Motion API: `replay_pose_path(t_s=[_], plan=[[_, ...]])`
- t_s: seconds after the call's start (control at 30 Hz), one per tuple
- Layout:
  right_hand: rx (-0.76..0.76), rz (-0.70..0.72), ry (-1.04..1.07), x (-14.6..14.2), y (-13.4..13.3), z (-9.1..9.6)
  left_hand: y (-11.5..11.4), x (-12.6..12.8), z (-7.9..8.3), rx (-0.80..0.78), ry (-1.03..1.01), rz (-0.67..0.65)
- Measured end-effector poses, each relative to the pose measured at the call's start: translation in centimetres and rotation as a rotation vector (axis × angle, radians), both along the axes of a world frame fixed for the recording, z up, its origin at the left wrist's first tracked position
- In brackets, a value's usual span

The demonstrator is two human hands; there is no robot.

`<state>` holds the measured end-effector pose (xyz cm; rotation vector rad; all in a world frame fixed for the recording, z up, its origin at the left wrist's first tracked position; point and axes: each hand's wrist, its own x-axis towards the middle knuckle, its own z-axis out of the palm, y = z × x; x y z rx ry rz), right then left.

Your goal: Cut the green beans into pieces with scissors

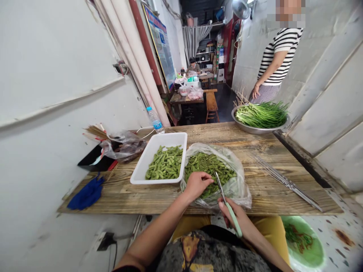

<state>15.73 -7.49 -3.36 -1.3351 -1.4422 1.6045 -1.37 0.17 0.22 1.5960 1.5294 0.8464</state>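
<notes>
Right hand (240, 215) has fingers wrapped round the scissors (234, 219) above the pods (207, 162)! Left hand (197, 185) sits alongside, fingers bunched; pinching a pod or not, I can't tell.

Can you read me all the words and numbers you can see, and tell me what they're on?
None are clear enough to read.
Wall poster: rows of print, too small and blurred.
Water bottle: a blue label, too small to read.
Green-and-white pack on the back table: too blurred to tell.
Scissors in the right hand: no writing that I can make out.
</notes>
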Motion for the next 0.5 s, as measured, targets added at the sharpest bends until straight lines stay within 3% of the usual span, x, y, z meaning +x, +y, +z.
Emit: replay_pose_path(t_s=[0.17,0.37,0.5], plan=[[0.039,0.021,-0.043,0.03,0.09,0.24,-0.17,0.14,0.37,0.034,0.007,-0.099],[-0.050,-0.034,-0.029,-0.23,-0.01,-0.30,-0.19,0.13,0.36,-0.004,-0.007,-0.101],[-0.079,-0.042,0.010,-0.27,0.02,-0.63,0.01,0.03,0.37,-0.130,-0.280,-0.006]])
